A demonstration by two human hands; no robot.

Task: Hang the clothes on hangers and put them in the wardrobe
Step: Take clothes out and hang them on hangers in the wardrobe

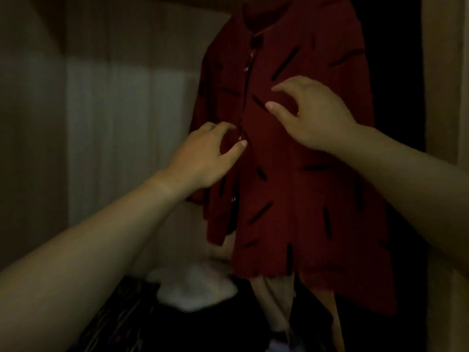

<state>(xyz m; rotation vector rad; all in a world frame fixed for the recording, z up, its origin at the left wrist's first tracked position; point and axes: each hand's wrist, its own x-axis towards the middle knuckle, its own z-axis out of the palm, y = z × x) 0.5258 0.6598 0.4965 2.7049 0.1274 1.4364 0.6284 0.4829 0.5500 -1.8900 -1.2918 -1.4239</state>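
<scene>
- Inside the wardrobe (114, 135), toward its right side, a red shirt (291, 199) with dark dash marks is hanging with its front facing the camera and its collar reaching up to the top edge of the view; what is carrying it is not showing.
- A button placket (246, 80) is running down the shirt's front, left of centre, with small pale buttons catching the dim light.
- The person's left hand (203, 158) is reaching in at the lower part of the placket. Its grip is half closed, thumb and forefinger curving toward each other with the placket's edge between them; whether they are actually pinching the cloth I cannot tell.
- The right hand (312, 115) is hovering at the shirt's chest, just right of the placket. Its grip is loose and open, fingers spreading and lightly bent, thumb apart from them, holding nothing.
- Below the shirt's hem, a beige garment (274, 301) is hanging down.
- Near the wardrobe's bottom edge, a white cloth (193, 288) is lying on dark patterned fabric (121, 313), left of the hem.
</scene>
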